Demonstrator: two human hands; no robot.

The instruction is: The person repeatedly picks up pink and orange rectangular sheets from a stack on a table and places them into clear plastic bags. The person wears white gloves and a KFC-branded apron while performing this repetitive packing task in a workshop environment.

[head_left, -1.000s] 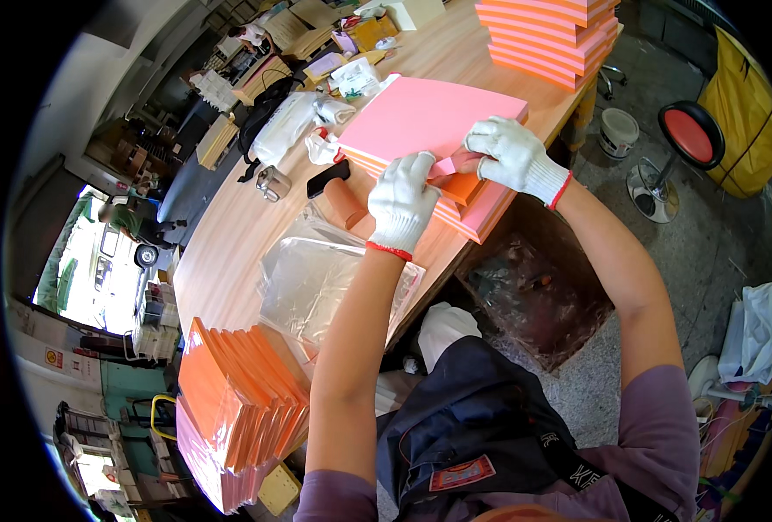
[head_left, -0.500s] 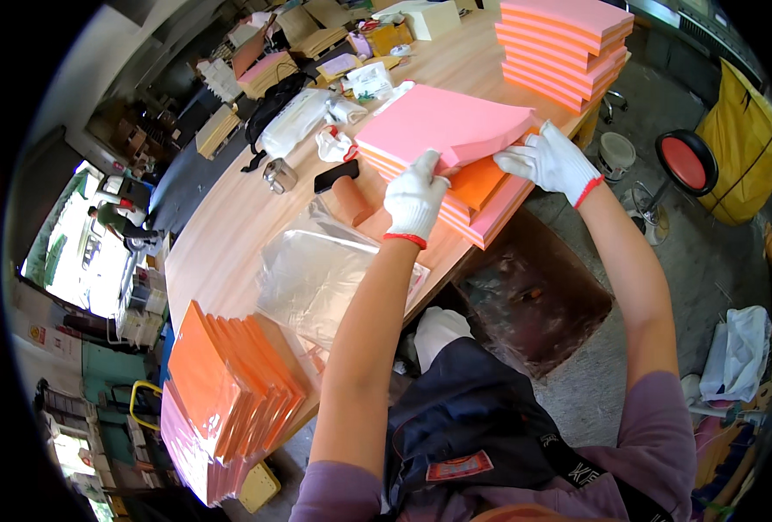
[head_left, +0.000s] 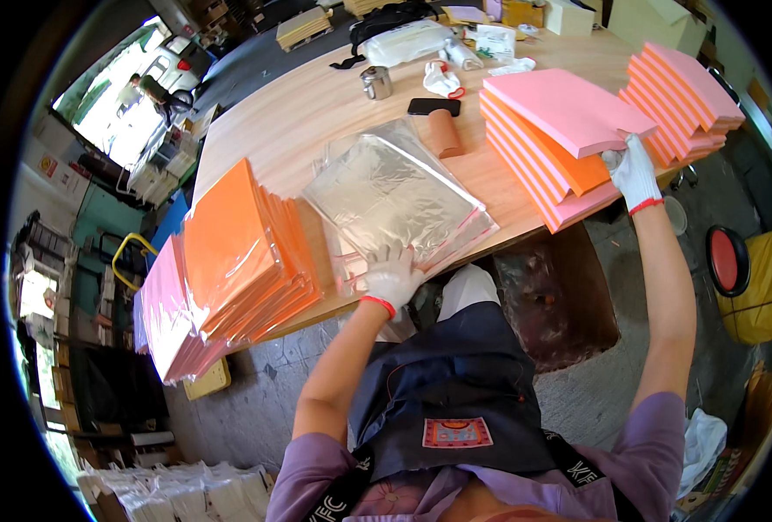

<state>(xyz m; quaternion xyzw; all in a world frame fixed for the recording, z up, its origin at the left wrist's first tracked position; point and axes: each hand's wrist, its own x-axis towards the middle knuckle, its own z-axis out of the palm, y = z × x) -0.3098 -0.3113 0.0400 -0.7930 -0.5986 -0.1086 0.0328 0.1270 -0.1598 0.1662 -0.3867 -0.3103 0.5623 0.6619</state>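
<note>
My left hand [head_left: 393, 273], in a white glove with a red cuff, lies with fingers spread on the near edge of a pile of clear plastic bags [head_left: 381, 187]. At the table's right, my right hand [head_left: 634, 177], gloved alike, is closed on the near right corner of a pink paper stack [head_left: 568, 109]. This pink stack sits askew on top of a pile of alternating orange and pink paper [head_left: 534, 161]. Part of the right hand's fingers is hidden beneath the pink corner.
Plastic-wrapped orange packs [head_left: 233, 252] and pink packs [head_left: 164, 300] are piled at the table's left. Another pink and orange pile [head_left: 686, 100] stands at the right. Beyond the bags lie a phone [head_left: 434, 106], a brown cylinder [head_left: 445, 133] and a metal cup [head_left: 375, 83]. A red-topped stool [head_left: 728, 260] stands right.
My left hand has left the paper pile and moved left and nearer, onto the plastic bags. My right hand keeps hold of the pink stack's corner. The view has swung left.
</note>
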